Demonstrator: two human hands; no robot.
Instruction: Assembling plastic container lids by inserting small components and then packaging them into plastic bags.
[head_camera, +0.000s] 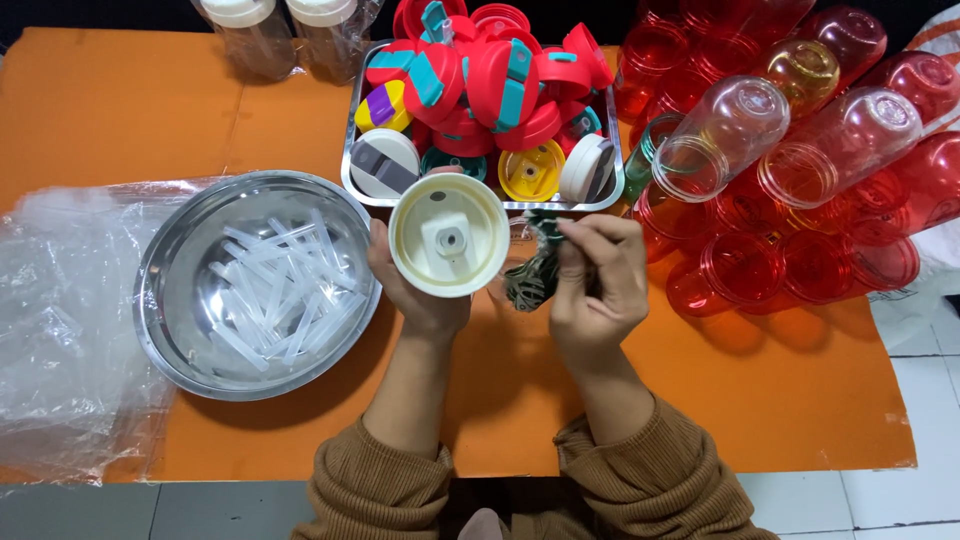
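My left hand (412, 290) holds a round cream bottle lid (448, 236) with its underside up, a square socket at its middle. My right hand (598, 280) is just right of it, fingers pinched on a dark green strap-like piece (533, 272) that dangles between the two hands. Both hands hover over the orange table cover (780, 400), in front of a metal tray (612, 190).
The tray is heaped with red, teal, yellow and white lids (490, 80). A steel bowl (160, 300) of clear plastic straws (280, 285) sits left, beside a crumpled clear plastic bag (60, 320). Red and clear plastic bottles (800, 150) lie piled at right.
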